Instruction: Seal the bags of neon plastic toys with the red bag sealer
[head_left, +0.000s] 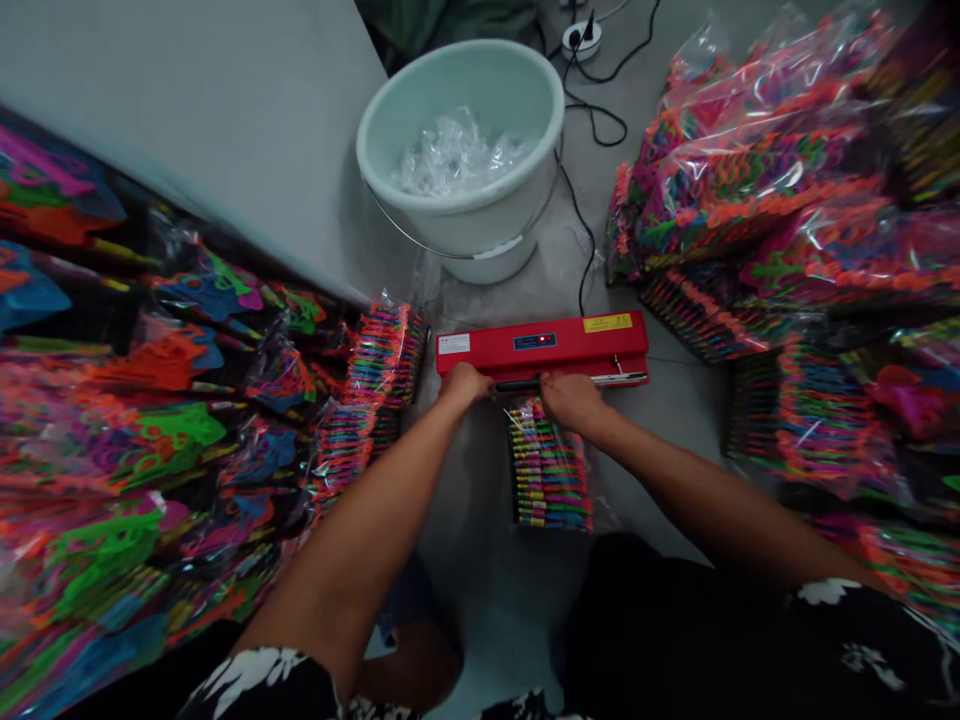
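Note:
A red heat sealer (487,352) lies on the floor in front of me, its small red light lit. Against its near edge is a clear plastic bag (551,470) packed with a row of colourful striped sticks. My left hand (465,385) is closed at the left part of the sealer's front, fingers pinched at the bag's mouth. Across from it, my right hand (571,400) is closed over the bag's upper right corner, beside the dark sealing bar (519,385). The fingertips of both hands are partly hidden.
Behind the sealer stands a pale bucket (461,200) holding crumpled clear plastic (461,155). Filled bags are piled on the left (150,430) and right (765,190). A black cable (585,225) runs back toward a white power socket (582,38). A grey-white surface (210,120) borders the left.

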